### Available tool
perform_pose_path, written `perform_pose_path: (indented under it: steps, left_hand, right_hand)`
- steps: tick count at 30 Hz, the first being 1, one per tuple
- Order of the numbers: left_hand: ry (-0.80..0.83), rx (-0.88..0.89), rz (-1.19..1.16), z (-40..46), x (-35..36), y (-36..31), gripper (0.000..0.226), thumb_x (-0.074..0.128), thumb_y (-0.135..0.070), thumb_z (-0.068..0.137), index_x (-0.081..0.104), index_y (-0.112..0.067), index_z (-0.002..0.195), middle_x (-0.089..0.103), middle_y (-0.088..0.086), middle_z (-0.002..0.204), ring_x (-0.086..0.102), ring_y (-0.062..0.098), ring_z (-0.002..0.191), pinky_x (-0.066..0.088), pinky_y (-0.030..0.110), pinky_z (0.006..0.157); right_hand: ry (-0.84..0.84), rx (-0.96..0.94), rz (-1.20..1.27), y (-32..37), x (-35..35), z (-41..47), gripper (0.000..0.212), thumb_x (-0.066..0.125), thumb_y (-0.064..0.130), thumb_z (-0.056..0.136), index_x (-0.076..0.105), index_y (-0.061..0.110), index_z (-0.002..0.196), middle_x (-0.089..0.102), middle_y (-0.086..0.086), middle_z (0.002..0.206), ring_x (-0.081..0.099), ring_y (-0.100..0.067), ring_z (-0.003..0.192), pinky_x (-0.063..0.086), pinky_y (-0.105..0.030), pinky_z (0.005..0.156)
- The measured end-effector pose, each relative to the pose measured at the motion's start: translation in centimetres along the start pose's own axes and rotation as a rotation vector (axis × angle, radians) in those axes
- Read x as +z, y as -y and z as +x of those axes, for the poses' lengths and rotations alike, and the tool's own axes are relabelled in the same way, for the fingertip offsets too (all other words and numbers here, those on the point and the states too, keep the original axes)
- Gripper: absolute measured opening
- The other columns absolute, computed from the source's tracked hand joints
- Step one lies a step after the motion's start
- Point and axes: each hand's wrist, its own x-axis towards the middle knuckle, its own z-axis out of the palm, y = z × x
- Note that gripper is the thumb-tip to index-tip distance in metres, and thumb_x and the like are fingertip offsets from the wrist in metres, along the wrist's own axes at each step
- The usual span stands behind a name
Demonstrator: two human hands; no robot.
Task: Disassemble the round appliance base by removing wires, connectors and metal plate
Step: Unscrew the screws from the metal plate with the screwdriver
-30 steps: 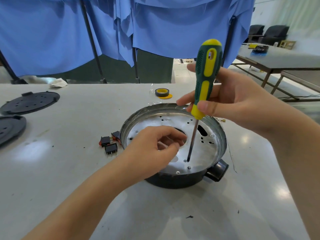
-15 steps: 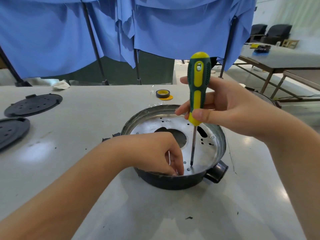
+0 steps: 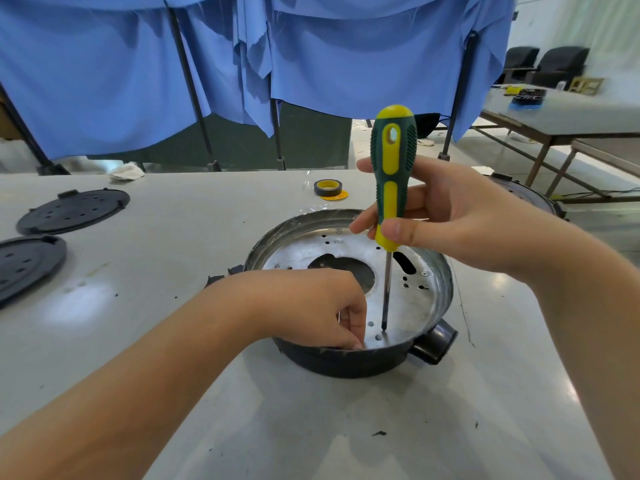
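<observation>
The round appliance base [image 3: 346,362] stands on the table, a black shell with a black side socket [image 3: 434,344]. Its silver metal plate [image 3: 412,306], with a large centre hole, lies inside it. My right hand [image 3: 460,220] grips a green and yellow screwdriver [image 3: 393,161] upright, its tip resting on the plate near the front rim. My left hand [image 3: 311,306] reaches into the base at the front rim beside the tip. Its fingers are curled and pinched downward on a small metal part that is mostly hidden.
Two black perforated covers [image 3: 72,211] [image 3: 24,261] lie at the left. A tape roll [image 3: 327,188] sits behind the base, and a white cloth [image 3: 126,173] at the far edge. Small black parts [image 3: 214,280] peek out beside my left wrist. Another base [image 3: 526,195] is at the right edge.
My left hand left the plate's centre hole and moved to the front rim, fingers pinching down. The screwdriver swung upright and its tip shifted toward the front of the plate.
</observation>
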Motion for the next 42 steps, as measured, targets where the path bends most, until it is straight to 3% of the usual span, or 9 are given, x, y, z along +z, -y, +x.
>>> perform_pose_path:
  steps: [3, 10, 14, 16, 21, 29, 33, 37, 42]
  left_hand:
    - [0.008, -0.008, 0.029, 0.0, -0.1, -0.3, 0.008, 0.062, -0.037, 0.087, 0.066, -0.031, 0.085, 0.063, -0.016, 0.074, 0.055, -0.011, 0.064, 0.04, 0.001, 0.05]
    - [0.079, -0.07, 0.082, 0.4, -0.6, -0.9, 0.016, 0.061, -0.038, 0.088, 0.067, -0.024, 0.091, 0.066, -0.008, 0.083, 0.058, 0.006, 0.071, 0.046, 0.015, 0.06]
    - [0.132, -0.142, 0.043, 0.7, -0.7, -1.2, 0.021, 0.061, -0.032, 0.087, 0.066, -0.013, 0.094, 0.069, 0.007, 0.092, 0.056, 0.016, 0.072, 0.048, 0.026, 0.067]
    - [0.152, -0.183, 0.047, 0.9, -0.7, -1.5, 0.024, 0.061, -0.03, 0.085, 0.064, -0.007, 0.092, 0.066, 0.012, 0.085, 0.052, 0.019, 0.07, 0.045, 0.029, 0.064]
    - [0.182, -0.259, 0.064, 1.5, -1.2, -2.4, 0.019, 0.062, -0.025, 0.083, 0.052, -0.013, 0.071, 0.047, 0.0, 0.062, 0.042, 0.018, 0.059, 0.034, 0.024, 0.053]
    - [0.21, -0.304, 0.175, 1.8, -1.3, -3.3, 0.027, 0.056, -0.032, 0.088, 0.054, -0.013, 0.07, 0.052, 0.0, 0.065, 0.047, 0.016, 0.058, 0.036, 0.024, 0.051]
    - [0.214, -0.312, 0.235, 1.8, -1.1, -4.1, 0.031, 0.046, -0.029, 0.094, 0.049, -0.015, 0.067, 0.042, 0.0, 0.064, 0.049, 0.02, 0.06, 0.032, 0.024, 0.05]
    - [0.219, -0.307, 0.204, 1.8, -1.2, -3.9, 0.04, 0.049, -0.039, 0.094, 0.044, -0.017, 0.061, 0.049, 0.001, 0.063, 0.045, 0.014, 0.058, 0.038, 0.025, 0.054]
    - [0.237, -0.309, 0.144, 1.6, -1.4, -3.3, 0.035, 0.052, -0.034, 0.089, 0.047, -0.017, 0.059, 0.055, 0.011, 0.063, 0.045, 0.016, 0.057, 0.037, 0.024, 0.052]
  right_hand:
    - [-0.005, -0.001, -0.004, 0.0, 0.0, 0.0, 0.053, 0.064, 0.013, 0.079, 0.047, 0.023, 0.129, 0.076, 0.004, 0.097, 0.07, -0.011, 0.095, 0.054, -0.016, 0.077]
    - [-0.003, 0.0, -0.029, -0.1, -0.1, 0.1, 0.051, 0.062, 0.004, 0.086, 0.047, 0.02, 0.131, 0.075, 0.002, 0.098, 0.07, -0.012, 0.095, 0.055, -0.017, 0.078]
    - [0.004, 0.001, -0.029, -0.2, -0.2, 0.1, 0.051, 0.063, 0.009, 0.085, 0.047, 0.022, 0.131, 0.075, 0.004, 0.098, 0.07, -0.009, 0.096, 0.054, -0.016, 0.078]
    - [0.002, -0.002, -0.02, -0.3, -0.2, 0.1, 0.052, 0.063, 0.01, 0.084, 0.047, 0.023, 0.131, 0.076, 0.004, 0.098, 0.07, -0.009, 0.096, 0.054, -0.016, 0.078]
    - [0.004, -0.008, 0.005, -0.4, -0.2, 0.2, 0.057, 0.064, 0.02, 0.077, 0.046, 0.023, 0.131, 0.076, 0.003, 0.098, 0.069, -0.008, 0.097, 0.053, -0.015, 0.076]
    - [0.002, -0.001, -0.031, -0.5, -0.3, 0.2, 0.052, 0.063, 0.008, 0.086, 0.046, 0.024, 0.132, 0.075, 0.004, 0.099, 0.069, -0.009, 0.098, 0.054, -0.016, 0.08]
    - [0.0, 0.002, -0.04, -0.5, -0.3, 0.2, 0.051, 0.062, 0.007, 0.087, 0.046, 0.024, 0.133, 0.075, 0.004, 0.099, 0.069, -0.01, 0.098, 0.054, -0.018, 0.083]
    - [-0.001, 0.005, -0.046, -0.5, -0.2, 0.3, 0.053, 0.062, 0.007, 0.086, 0.046, 0.024, 0.133, 0.075, 0.004, 0.099, 0.069, -0.009, 0.098, 0.054, -0.019, 0.084]
    - [0.002, 0.009, -0.02, -0.5, -0.2, 0.2, 0.052, 0.062, 0.008, 0.085, 0.046, 0.022, 0.132, 0.075, 0.003, 0.099, 0.069, -0.008, 0.098, 0.053, -0.015, 0.079]
